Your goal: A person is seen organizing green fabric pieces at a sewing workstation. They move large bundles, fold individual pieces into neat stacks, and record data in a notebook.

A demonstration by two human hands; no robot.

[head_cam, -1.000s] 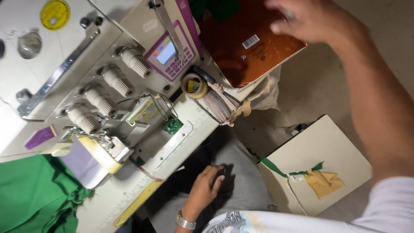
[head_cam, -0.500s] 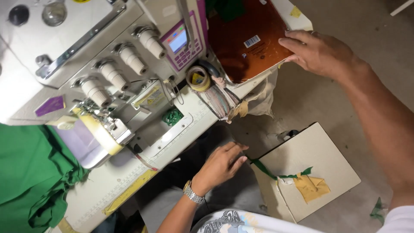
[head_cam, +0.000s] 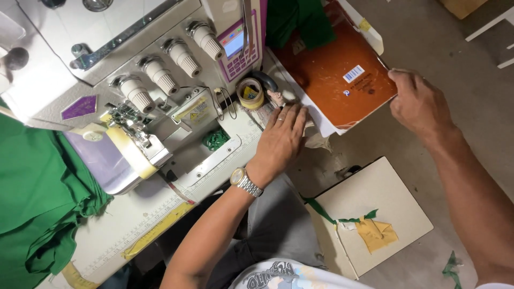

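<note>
My left hand (head_cam: 279, 140), with a metal watch on the wrist, rests flat on the sewing table's edge, fingers on white papers beside a roll of tape (head_cam: 250, 93). My right hand (head_cam: 419, 103) grips the right edge of an orange-brown notebook (head_cam: 334, 80) that lies on the table's corner, partly over the papers. A white overlock sewing machine (head_cam: 160, 75) with several tension knobs and a small pink control panel (head_cam: 237, 47) stands left of both hands.
Green fabric (head_cam: 37, 192) is heaped at the left, and more green cloth (head_cam: 297, 21) lies above the notebook. A white board (head_cam: 369, 214) with yellow tape and green scraps sits on the floor below. A yellow measuring strip (head_cam: 155, 230) runs along the table edge.
My left hand has risen from my lap onto the table edge by the tape roll. My right hand has slid to the notebook's right edge. The view has shifted.
</note>
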